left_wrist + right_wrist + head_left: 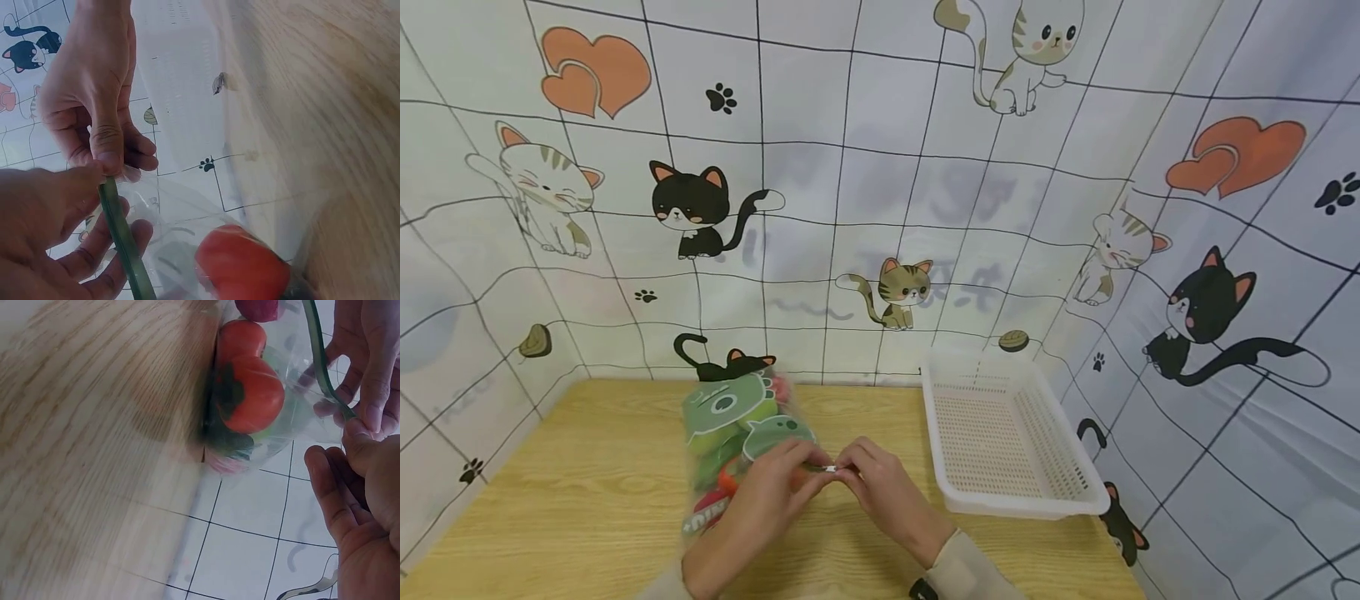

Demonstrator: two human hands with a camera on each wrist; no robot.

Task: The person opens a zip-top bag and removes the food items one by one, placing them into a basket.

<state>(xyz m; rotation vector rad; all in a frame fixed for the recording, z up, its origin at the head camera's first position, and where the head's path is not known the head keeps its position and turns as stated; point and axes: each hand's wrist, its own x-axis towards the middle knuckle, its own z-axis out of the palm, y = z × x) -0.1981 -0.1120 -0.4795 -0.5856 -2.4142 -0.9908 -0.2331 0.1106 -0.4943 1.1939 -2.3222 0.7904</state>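
A clear zip bag [737, 412] with green cartoon prints lies on the wooden table, filled with colourful fruit and vegetable pieces. A red-orange tomato or persimmon shape [253, 394] shows through the plastic in the right wrist view. My left hand [767, 492] reaches across the bag's right side and pinches the green zip strip [125, 244] along its mouth. Meeting it fingertip to fingertip, my right hand [883, 492] pinches the end of that same strip between thumb and forefinger. The strip runs down from both thumbs in the left wrist view.
A white perforated plastic basket [940, 454] stands to the right of the hands on the wooden table [587, 475]. Behind and at the sides hangs a white gridded sheet [805, 183] printed with cats, hearts and paws.
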